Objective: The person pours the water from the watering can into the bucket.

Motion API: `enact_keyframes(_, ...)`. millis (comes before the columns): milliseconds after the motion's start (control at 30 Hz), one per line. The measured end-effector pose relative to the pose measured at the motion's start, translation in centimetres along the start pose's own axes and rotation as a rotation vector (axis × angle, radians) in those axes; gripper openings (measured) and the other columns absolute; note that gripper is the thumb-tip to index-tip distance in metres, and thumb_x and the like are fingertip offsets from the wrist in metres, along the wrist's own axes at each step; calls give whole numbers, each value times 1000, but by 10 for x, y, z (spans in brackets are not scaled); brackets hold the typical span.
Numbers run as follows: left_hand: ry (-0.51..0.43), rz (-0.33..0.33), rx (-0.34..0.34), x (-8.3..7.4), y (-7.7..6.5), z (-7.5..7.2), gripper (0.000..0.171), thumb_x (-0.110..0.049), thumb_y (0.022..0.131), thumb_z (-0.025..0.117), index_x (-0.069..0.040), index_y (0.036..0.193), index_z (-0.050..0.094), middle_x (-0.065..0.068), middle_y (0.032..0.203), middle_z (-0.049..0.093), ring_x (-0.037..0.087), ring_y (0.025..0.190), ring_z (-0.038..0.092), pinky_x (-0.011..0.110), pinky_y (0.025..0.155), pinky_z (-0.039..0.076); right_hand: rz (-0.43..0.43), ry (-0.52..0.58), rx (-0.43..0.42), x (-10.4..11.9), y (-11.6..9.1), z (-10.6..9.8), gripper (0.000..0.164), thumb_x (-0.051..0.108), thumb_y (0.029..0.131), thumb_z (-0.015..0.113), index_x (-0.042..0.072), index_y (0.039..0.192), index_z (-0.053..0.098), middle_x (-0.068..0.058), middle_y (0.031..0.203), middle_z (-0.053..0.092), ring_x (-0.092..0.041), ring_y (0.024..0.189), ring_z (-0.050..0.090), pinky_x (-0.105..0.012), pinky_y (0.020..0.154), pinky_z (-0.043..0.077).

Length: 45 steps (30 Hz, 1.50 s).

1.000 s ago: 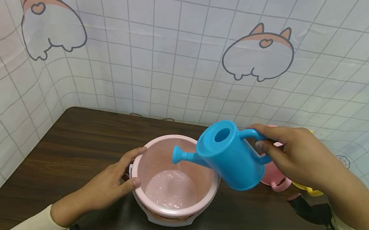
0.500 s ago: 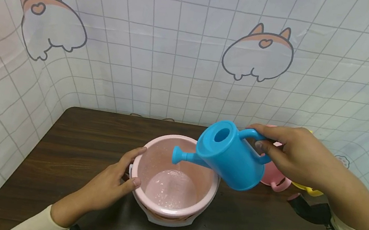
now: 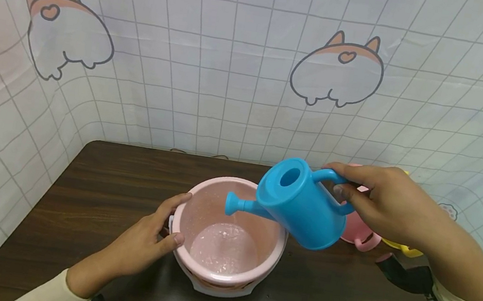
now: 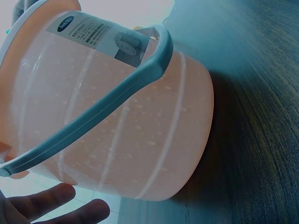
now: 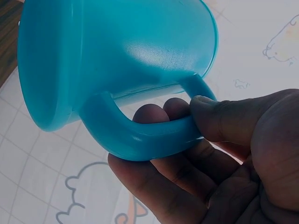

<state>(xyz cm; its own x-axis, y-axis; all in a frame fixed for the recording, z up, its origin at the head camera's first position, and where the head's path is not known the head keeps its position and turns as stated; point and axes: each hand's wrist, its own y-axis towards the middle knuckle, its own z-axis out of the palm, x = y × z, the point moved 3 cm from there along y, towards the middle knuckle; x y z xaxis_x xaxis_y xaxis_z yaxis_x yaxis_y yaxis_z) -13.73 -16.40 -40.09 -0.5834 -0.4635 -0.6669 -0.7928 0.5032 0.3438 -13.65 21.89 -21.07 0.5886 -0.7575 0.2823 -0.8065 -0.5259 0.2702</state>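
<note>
A pink bucket (image 3: 223, 272) stands upright on the dark wooden table, with clear, bubbly water in its bottom. My left hand (image 3: 141, 237) rests at its left rim, thumb and index fingertips touching the edge. In the left wrist view two fingers (image 4: 88, 212) stretch out beside the bucket wall (image 4: 135, 140), apart from each other. By its handle, my right hand (image 3: 383, 205) grips a blue watering can (image 3: 303, 206), tilted left so the spout hangs over the bucket. A thin trickle shows faintly below the spout head. In the right wrist view fingers and thumb curl round the handle (image 5: 145, 140).
Behind my right hand stand a pink watering can (image 3: 356, 227) and something yellow (image 3: 409, 251), both partly hidden. The bucket's grey carrying handle (image 4: 117, 100) hangs down its side. A white grid-patterned curtain (image 3: 201, 72) closes off the back and sides of the table (image 3: 99, 192).
Both hands, the bucket and the blue watering can keep their places. Only the bubbles and ripples in the bucket's water shift.
</note>
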Motion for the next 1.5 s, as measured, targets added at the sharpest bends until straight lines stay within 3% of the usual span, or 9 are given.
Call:
enact_keyframes(433,-5,0,0,0,0,0,70,-34,101,61,-27,160,24,3,126,64,7,96,63,41,81,53,-19,-3,-8,0,0,0,39,2,96,69,9,134,68,-2,104,75,-12,82,72,-39,71,58)
enact_keyframes(967,-4,-4,-1,0,0,0,70,-35,101,61,-26,160,25,3,124,65,7,95,64,42,80,54,-35,-5,-23,1,0,0,38,1,95,69,11,133,69,0,105,74,-9,81,69,-33,68,56)
enact_keyframes(1500,7,1,-6,-1,0,0,70,-35,101,61,-26,160,25,3,124,65,7,95,63,42,80,53,-63,3,-25,0,1,0,38,0,94,71,7,132,69,-5,108,74,-14,82,72,-40,71,59)
